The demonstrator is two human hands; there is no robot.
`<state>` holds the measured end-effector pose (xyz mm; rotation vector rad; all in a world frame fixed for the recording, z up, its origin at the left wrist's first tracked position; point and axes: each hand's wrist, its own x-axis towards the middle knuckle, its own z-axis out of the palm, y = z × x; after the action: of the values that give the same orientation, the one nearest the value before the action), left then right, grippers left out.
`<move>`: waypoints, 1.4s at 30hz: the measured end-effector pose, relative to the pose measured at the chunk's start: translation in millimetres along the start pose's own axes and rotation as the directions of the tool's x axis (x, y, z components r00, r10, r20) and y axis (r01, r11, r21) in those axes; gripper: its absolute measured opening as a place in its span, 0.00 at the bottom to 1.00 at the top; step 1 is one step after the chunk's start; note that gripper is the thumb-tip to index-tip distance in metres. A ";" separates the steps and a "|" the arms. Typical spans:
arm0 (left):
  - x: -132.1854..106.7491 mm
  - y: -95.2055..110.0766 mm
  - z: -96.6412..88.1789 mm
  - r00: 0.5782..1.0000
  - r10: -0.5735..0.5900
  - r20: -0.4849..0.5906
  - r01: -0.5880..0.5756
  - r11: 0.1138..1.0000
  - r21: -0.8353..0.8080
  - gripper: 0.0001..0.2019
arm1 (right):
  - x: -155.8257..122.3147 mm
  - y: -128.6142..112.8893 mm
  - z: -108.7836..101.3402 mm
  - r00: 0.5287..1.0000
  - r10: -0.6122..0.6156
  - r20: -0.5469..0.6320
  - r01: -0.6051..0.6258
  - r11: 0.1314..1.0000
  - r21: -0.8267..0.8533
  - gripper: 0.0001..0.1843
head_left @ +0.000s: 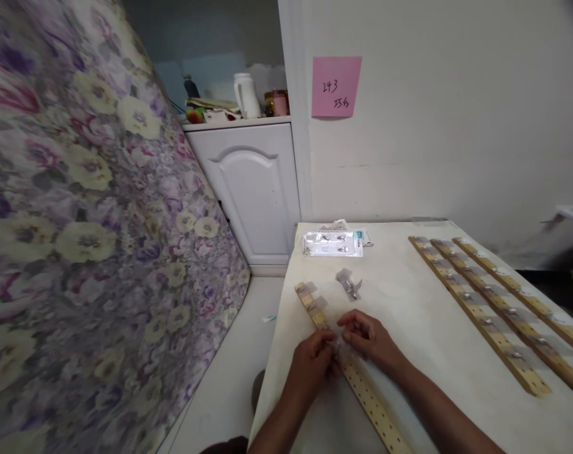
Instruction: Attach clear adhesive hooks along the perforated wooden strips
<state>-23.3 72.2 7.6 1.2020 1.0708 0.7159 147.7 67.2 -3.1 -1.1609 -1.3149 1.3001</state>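
A long wooden strip with rows of small holes (362, 391) lies slantwise on the white table (423, 315). My left hand (312, 362) and my right hand (369, 340) meet over it, fingers pinched together on a small clear piece (337, 343) that I cannot make out. A small metal clip on a clear wrapper (349, 284) lies just beyond my hands. Farther back rests a clear packet of small metal parts (332, 243).
Three more wooden strips with metal clips along them (499, 309) lie side by side on the table's right part. A floral-patterned mattress (88, 221) leans at the left. A white cabinet (248, 189) with a jug stands behind. A pink note (336, 86) hangs on the wall.
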 end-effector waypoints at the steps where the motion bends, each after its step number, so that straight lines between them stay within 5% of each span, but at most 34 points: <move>1: -1.1 -0.9 -0.5 1.000 0.006 -0.009 -0.006 1.000 0.025 0.11 | -0.8 1.2 -0.4 0.999 0.025 0.039 -0.025 1.000 0.004 0.11; 8: -7.4 -8.8 -10.8 0.994 0.048 -0.098 -0.022 0.969 0.246 0.04 | -9.2 14.6 -0.5 0.987 0.134 0.089 -0.132 0.991 -0.020 0.07; 15: -22.1 -3.4 -14.1 0.957 0.249 -0.145 -0.129 0.820 0.557 0.05 | -5.3 22.1 -2.5 0.989 0.144 0.029 -0.144 0.990 -0.012 0.09; 27: -23.3 -0.3 -6.2 0.986 0.143 -0.083 -0.065 0.796 0.601 0.06 | -7.6 23.1 -2.6 0.985 0.171 0.029 -0.169 0.984 -0.047 0.08; 42: -21.6 -1.6 -3.0 0.981 0.175 -0.080 -0.080 0.750 0.657 0.07 | -14.1 20.0 -3.4 0.978 0.207 0.035 -0.205 0.977 -0.051 0.08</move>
<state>-34.1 53.7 11.8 1.8642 1.4287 0.5405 153.2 53.6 -23.0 -1.3385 -1.2859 1.4551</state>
